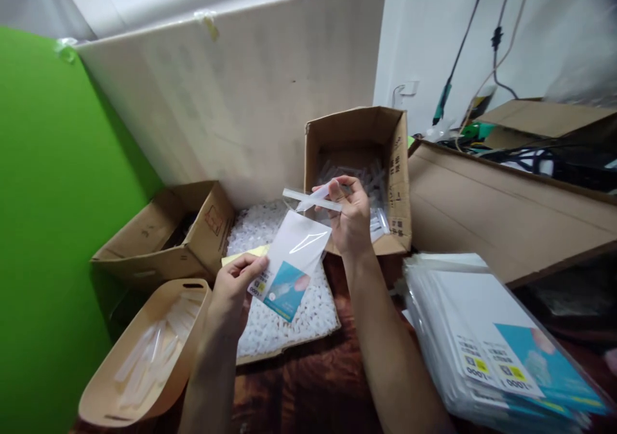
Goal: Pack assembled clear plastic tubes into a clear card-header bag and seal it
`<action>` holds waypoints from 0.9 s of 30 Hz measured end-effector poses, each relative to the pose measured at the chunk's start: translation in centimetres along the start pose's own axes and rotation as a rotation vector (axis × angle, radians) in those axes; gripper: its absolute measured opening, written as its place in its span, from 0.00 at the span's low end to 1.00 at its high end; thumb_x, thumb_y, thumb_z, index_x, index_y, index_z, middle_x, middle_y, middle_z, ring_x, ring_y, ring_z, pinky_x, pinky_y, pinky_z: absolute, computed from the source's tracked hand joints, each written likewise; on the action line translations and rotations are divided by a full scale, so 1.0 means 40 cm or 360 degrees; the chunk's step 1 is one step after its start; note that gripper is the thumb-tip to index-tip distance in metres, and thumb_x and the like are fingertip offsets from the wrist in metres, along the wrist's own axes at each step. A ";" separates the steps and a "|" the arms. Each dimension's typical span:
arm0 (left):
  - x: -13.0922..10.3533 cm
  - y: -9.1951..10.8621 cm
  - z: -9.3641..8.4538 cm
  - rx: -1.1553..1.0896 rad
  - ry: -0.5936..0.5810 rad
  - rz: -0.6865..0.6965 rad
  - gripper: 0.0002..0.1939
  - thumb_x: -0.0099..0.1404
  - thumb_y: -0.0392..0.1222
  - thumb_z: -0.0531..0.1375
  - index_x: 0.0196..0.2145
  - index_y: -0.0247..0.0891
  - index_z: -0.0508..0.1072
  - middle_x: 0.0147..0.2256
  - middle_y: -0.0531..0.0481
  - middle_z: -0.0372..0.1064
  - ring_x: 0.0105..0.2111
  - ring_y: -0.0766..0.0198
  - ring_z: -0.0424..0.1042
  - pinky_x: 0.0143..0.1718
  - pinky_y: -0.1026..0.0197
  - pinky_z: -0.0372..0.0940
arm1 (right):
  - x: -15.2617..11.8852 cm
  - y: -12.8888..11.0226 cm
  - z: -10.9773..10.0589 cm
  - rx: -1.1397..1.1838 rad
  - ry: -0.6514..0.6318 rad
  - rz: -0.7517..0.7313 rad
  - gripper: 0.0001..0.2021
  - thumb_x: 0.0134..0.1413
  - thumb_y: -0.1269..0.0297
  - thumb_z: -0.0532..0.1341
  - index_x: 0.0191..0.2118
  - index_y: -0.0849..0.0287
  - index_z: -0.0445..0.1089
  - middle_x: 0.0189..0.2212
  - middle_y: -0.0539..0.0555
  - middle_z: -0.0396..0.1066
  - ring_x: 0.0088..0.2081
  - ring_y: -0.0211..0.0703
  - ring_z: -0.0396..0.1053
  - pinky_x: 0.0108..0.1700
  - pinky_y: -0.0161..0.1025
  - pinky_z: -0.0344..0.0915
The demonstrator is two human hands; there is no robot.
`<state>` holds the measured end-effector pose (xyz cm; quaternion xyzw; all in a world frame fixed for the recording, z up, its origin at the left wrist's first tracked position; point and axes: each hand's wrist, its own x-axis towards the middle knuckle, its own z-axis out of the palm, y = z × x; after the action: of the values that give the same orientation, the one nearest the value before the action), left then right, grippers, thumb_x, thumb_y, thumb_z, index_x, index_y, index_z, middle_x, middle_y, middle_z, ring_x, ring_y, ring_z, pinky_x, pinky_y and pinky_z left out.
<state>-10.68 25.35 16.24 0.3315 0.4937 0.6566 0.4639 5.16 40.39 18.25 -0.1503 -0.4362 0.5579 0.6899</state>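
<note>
My left hand (236,286) pinches the lower left edge of a clear packet (299,244) with a white and teal printed card inside. Above the packet's upper end, my right hand (349,212) is closed on translucent plastic pieces (313,199), which cross each other near the packet's opening. Under the packet lies a shallow cardboard tray of small white pieces (308,318). Behind my right hand stands a cardboard box (398,183) holding clear plastic pieces.
A peach basket (89,402) with translucent pieces sits at the lower left, an open carton (212,228) behind it. Stacked printed packets (482,331) lie at the right. A long cardboard box (511,209) stands behind them. A green panel (58,228) borders the left.
</note>
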 end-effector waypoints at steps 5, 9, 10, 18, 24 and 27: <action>-0.002 -0.014 -0.016 -0.0199 0.0022 0.0013 0.17 0.51 0.47 0.74 0.24 0.32 0.74 0.22 0.53 0.69 0.22 0.71 0.65 0.26 0.68 0.62 | -0.016 0.010 0.016 -0.0154 -0.0128 -0.0056 0.21 0.44 0.54 0.74 0.35 0.52 0.61 0.24 0.43 0.70 0.25 0.36 0.71 0.31 0.34 0.71; -0.010 -0.009 -0.046 -0.0247 0.0027 0.0016 0.18 0.51 0.46 0.74 0.22 0.33 0.70 0.20 0.56 0.65 0.20 0.73 0.61 0.23 0.70 0.59 | -0.020 0.015 0.030 -0.0258 -0.0155 -0.0061 0.20 0.49 0.51 0.72 0.33 0.52 0.59 0.24 0.45 0.72 0.26 0.40 0.73 0.30 0.38 0.72; -0.011 -0.009 -0.055 -0.0270 0.0045 0.0017 0.18 0.50 0.46 0.74 0.22 0.33 0.70 0.20 0.56 0.64 0.20 0.73 0.61 0.23 0.70 0.58 | -0.021 0.016 0.034 -0.0265 -0.0181 -0.0061 0.20 0.50 0.51 0.71 0.33 0.52 0.59 0.24 0.46 0.73 0.26 0.41 0.74 0.29 0.40 0.72; -0.021 -0.021 -0.088 -0.0378 0.0098 -0.0047 0.19 0.49 0.46 0.74 0.22 0.33 0.70 0.21 0.55 0.66 0.21 0.72 0.63 0.23 0.69 0.58 | -0.040 0.035 0.068 -0.0332 -0.0325 0.0063 0.18 0.49 0.55 0.73 0.29 0.54 0.62 0.24 0.46 0.73 0.24 0.38 0.72 0.28 0.37 0.70; -0.018 -0.023 -0.091 -0.0379 0.0236 0.0067 0.17 0.51 0.47 0.73 0.24 0.34 0.72 0.22 0.54 0.67 0.22 0.70 0.63 0.27 0.67 0.60 | -0.058 0.039 0.083 -0.0365 -0.0672 0.0321 0.26 0.54 0.35 0.62 0.32 0.57 0.74 0.31 0.55 0.75 0.30 0.41 0.74 0.31 0.40 0.73; -0.023 -0.024 -0.111 -0.0227 0.0222 0.0156 0.17 0.53 0.48 0.72 0.24 0.34 0.72 0.21 0.55 0.65 0.22 0.71 0.60 0.26 0.67 0.57 | -0.062 0.032 0.085 -0.0362 -0.0790 0.0439 0.30 0.52 0.31 0.61 0.38 0.57 0.77 0.33 0.58 0.76 0.32 0.45 0.75 0.30 0.42 0.73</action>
<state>-14.05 23.07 14.03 0.2748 0.4599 0.7336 0.4181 1.72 37.64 18.24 -0.1437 -0.6264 0.6136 0.4587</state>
